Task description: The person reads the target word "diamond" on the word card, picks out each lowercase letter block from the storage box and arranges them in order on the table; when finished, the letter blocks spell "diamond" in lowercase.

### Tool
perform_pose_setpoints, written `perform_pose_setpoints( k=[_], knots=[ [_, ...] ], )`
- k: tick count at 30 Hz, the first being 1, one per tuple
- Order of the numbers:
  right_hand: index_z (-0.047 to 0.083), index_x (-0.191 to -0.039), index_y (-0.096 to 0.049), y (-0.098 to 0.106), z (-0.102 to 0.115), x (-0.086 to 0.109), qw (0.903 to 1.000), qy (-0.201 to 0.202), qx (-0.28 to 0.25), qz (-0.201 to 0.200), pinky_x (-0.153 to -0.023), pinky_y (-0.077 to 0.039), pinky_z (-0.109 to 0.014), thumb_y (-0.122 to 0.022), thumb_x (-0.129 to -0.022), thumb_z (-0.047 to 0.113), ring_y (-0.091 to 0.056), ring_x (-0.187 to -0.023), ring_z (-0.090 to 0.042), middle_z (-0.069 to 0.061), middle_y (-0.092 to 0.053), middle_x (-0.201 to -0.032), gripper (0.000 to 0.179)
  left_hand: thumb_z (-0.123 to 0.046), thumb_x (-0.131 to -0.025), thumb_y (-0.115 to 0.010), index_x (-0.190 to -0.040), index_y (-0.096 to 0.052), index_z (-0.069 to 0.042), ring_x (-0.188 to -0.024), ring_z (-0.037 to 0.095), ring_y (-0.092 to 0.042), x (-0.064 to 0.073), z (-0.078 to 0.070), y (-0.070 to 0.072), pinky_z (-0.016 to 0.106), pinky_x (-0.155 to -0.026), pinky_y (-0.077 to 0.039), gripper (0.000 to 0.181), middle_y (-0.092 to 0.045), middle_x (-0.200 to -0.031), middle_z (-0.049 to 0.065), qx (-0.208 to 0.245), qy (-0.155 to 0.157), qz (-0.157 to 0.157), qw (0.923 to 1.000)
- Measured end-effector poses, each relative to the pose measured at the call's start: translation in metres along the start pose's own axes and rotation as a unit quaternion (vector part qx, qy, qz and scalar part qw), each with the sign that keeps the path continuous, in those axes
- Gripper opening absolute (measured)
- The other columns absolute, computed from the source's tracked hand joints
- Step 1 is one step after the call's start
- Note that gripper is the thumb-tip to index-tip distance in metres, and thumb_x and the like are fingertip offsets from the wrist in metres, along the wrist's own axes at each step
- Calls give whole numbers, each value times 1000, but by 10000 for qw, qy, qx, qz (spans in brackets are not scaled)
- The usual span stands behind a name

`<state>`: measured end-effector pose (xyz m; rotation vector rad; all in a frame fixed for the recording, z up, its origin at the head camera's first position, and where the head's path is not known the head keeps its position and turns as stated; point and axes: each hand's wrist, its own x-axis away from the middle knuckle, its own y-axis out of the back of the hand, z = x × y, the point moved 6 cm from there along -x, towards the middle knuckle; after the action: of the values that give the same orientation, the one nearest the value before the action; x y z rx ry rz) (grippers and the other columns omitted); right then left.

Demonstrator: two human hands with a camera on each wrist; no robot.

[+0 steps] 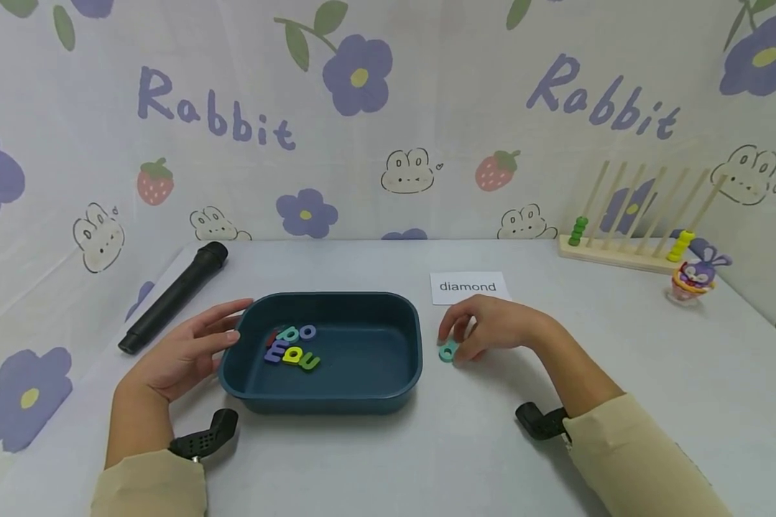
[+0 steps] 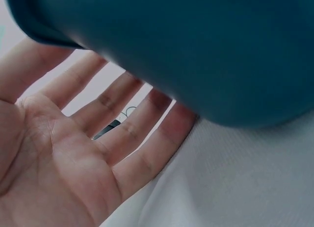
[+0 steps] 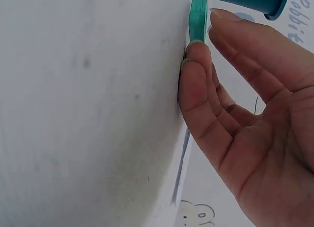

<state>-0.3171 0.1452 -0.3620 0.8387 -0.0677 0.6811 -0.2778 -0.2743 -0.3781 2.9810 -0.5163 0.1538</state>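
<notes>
My left hand [image 1: 184, 352] rests its spread, fairly straight fingers [image 2: 140, 119] against the outer left wall of a dark blue tray [image 1: 323, 403]. Inside the tray are several small coloured letters: a purple m [image 1: 276, 351], a yellow letter [image 1: 287, 357], a green one [image 1: 309, 361], a teal one [image 1: 292, 334], a purple o [image 1: 307, 326] and a partly covered red one. To the right of the tray, my right hand [image 1: 491, 327] pinches a teal letter with a round hole [image 1: 445, 355] between bent fingers and thumb, low at the tabletop. In the right wrist view, the teal letter [image 3: 197, 22] shows edge-on at the fingertips.
Behind the right hand lies a white card [image 1: 467, 287] printed "diamond". A black microphone [image 1: 174, 296] lies left of the tray. At the back right stand a wooden bead rack [image 1: 621, 251] and a purple rabbit figure [image 1: 695, 276]. A patterned cloth hangs behind.
</notes>
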Motion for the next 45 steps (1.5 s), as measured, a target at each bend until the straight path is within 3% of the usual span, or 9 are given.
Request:
perform_pose_setpoints(
  k=[6, 17, 27, 36, 45],
  knots=[
    [11, -114, -72, 11, 5, 3, 10000, 69, 4, -62, -82, -52, -33, -79, -84, 14, -63, -92, -22, -12, -65, -109, 31, -21, -106, -58, -159, -39, -24, -124, 9, -62, 0, -2, 1, 31, -97, -57, 57, -28, -167, 18, 23, -31, -16, 10000],
    [12, -116, -71, 28, 32, 1, 9985, 506, -75, -185, -83, -56, -35, -77, -88, 17, -64, -91, -23, -17, -61, -115, 29, -21, -106, -58, -159, -41, -24, -123, 9, -62, -1, -1, 1, 31, -96, -57, 56, -29, -166, 18, -23, -20, -49, 10000],
    [13, -114, -71, 33, 64, -7, 9961, 864, -96, -130, -83, -58, -38, -75, -90, 16, -70, -97, -23, -10, -70, -113, 25, -22, -106, -58, -159, -40, -24, -124, 9, -61, 0, -1, 2, 31, -96, -57, 56, -29, -166, 18, -48, 22, -74, 10000],
    [10, -119, -71, 34, 99, -16, 9955, 928, 149, 82, -87, -59, -44, -73, -91, 17, -70, -104, -24, -6, -73, -112, 30, -22, -106, -58, -160, -39, -23, -124, 9, -61, 0, 0, 1, 32, -97, -57, 57, -30, -166, 17, -35, 13, -77, 10000],
    [17, -117, -73, 34, 131, -29, 9929, 1028, 579, 154, -85, -60, -38, -73, -92, 16, -70, -105, -22, -5, -72, -114, 25, -20, -106, -58, -160, -39, -22, -125, 11, -61, 1, -1, 0, 31, -97, -57, 57, -28, -166, 19, 52, 40, -57, 10000]
  ],
)
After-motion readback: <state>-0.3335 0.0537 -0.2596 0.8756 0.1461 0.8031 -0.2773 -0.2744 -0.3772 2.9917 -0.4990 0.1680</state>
